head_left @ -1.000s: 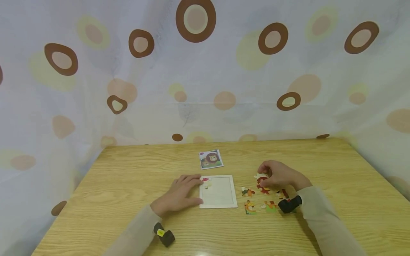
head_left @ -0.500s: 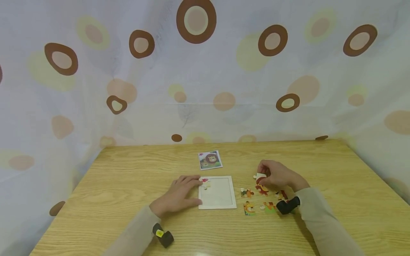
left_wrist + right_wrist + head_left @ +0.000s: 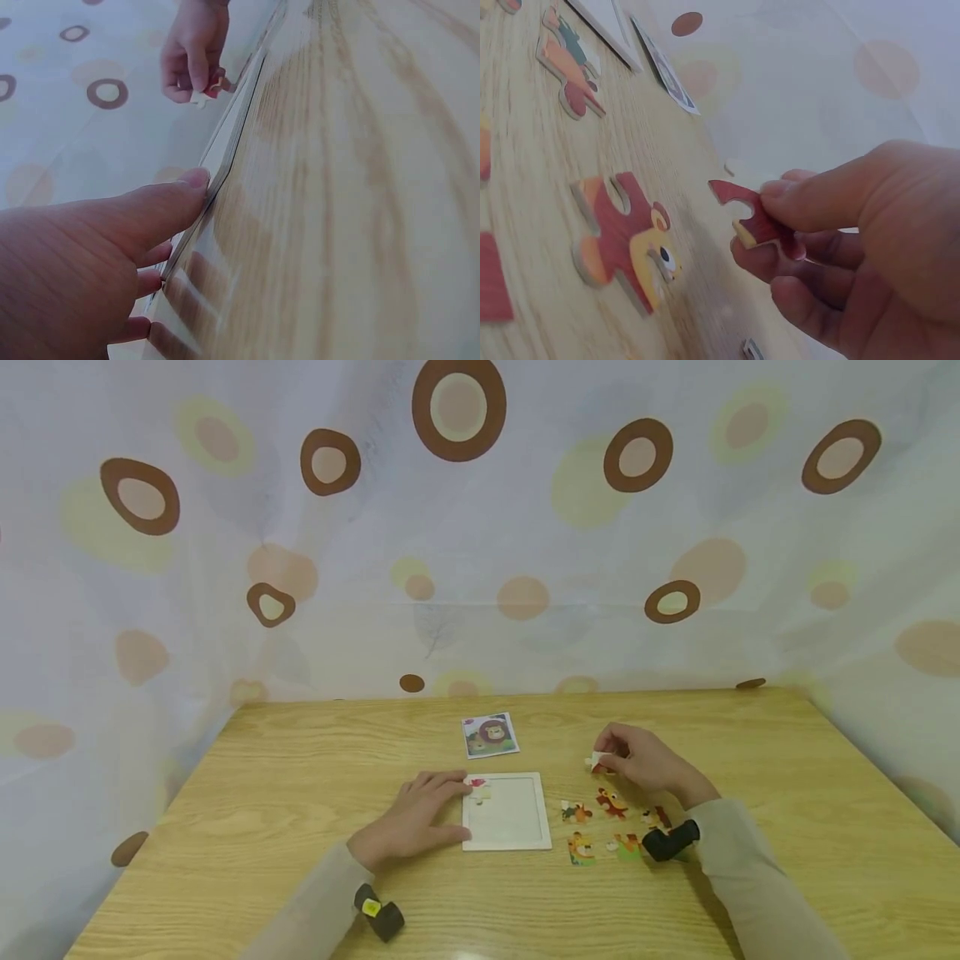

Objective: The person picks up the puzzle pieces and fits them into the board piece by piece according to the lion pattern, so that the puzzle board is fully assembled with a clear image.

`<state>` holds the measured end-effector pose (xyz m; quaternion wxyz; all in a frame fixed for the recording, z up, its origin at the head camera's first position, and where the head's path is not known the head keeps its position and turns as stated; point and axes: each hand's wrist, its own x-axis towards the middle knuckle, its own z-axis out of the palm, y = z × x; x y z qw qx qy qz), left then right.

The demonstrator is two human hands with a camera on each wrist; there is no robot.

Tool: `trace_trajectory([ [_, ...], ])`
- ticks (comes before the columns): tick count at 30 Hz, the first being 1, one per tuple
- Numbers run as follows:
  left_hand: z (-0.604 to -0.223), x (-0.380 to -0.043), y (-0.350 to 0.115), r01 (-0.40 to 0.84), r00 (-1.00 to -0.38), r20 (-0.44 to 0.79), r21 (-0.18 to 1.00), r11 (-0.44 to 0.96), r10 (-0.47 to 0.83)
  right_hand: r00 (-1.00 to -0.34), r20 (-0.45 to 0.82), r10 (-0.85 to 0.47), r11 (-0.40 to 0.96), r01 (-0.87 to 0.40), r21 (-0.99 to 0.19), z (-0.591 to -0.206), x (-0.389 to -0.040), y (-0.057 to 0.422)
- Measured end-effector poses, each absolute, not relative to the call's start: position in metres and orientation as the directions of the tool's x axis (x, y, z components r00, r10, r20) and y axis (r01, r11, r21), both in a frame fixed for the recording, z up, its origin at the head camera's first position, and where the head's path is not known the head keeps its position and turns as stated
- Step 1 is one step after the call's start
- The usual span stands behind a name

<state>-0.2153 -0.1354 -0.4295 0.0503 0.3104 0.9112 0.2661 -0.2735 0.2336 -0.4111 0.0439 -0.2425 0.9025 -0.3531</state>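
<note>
One piece (image 3: 763, 225) part-hidden in right grip (image 3: 649, 765)

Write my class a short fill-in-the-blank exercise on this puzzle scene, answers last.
The right hand pinches a partly red jigsaw piece between fingers and ____.
In the head view, the loose pieces lie to the ____ of the puzzle tray.
The picture card shows a brown-maned ____.

Missing words: thumb; right; lion.
</note>
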Motion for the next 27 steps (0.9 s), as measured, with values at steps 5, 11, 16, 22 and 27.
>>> trace_trajectory([
  [5,-0.43,-0.215,-0.138,0.542,-0.803,0.08,0.511,0.668,0.591,-0.884,0.128,-0.45,0.62,-0.412,-0.667,-0.409,-0.273,0.226],
  [11,-0.434,-0.216,-0.138,0.545,-0.799,0.079,0.514,0.662,0.596,-0.887,0.15,-0.437,0.601,-0.412,-0.685,-0.41,-0.272,0.215],
  [16,-0.434,-0.216,-0.136,0.541,-0.798,0.075,0.526,0.656,0.598,-0.871,0.138,-0.471,0.578,-0.423,-0.698,-0.414,-0.272,0.2],
  [22,-0.433,-0.216,-0.136,0.542,-0.799,0.081,0.524,0.657,0.595,-0.853,0.149,-0.5,0.571,-0.454,-0.685,-0.418,-0.273,0.185],
  [27,-0.434,-0.217,-0.137,0.541,-0.801,0.08,0.52,0.661,0.593,-0.838,0.152,-0.525,0.55,-0.469,-0.691,-0.418,-0.274,0.174],
])
